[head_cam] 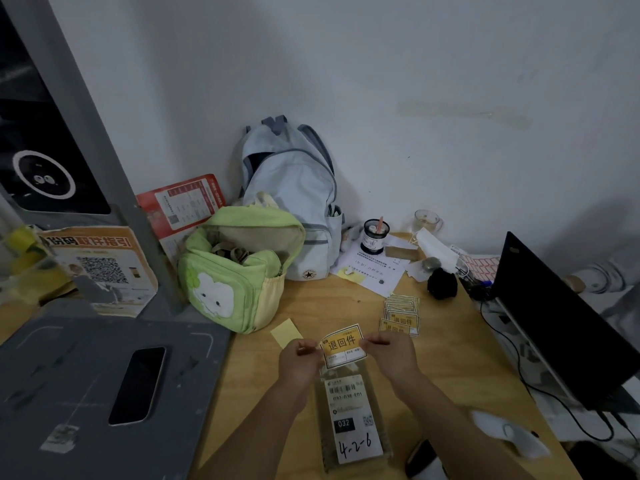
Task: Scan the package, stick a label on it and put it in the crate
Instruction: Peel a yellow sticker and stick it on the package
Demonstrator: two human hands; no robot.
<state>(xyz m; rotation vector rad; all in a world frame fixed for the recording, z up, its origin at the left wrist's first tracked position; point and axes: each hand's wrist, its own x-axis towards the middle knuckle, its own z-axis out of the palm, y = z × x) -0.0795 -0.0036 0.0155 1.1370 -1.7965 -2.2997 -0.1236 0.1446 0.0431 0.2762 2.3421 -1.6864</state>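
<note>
Yellow-banded paper return label (343, 345) is pinched at its two side edges, left hand (300, 362) and right hand (391, 355) both closed on it, above the flat clear-wrapped package (353, 417) on the wooden desk (450, 358). I would keep it taut, set it clear of the printed barcode, and press from one edge across. No crate in view.

The picture is dim and soft, with flat light and no hard shadows. Around the backpack (294, 188) the wall (415, 64) looks grey, darker toward the corners. Far left of the backpack, straight edges bend from the wide lens. Small print on the surface (450, 358) is blurred.
</note>
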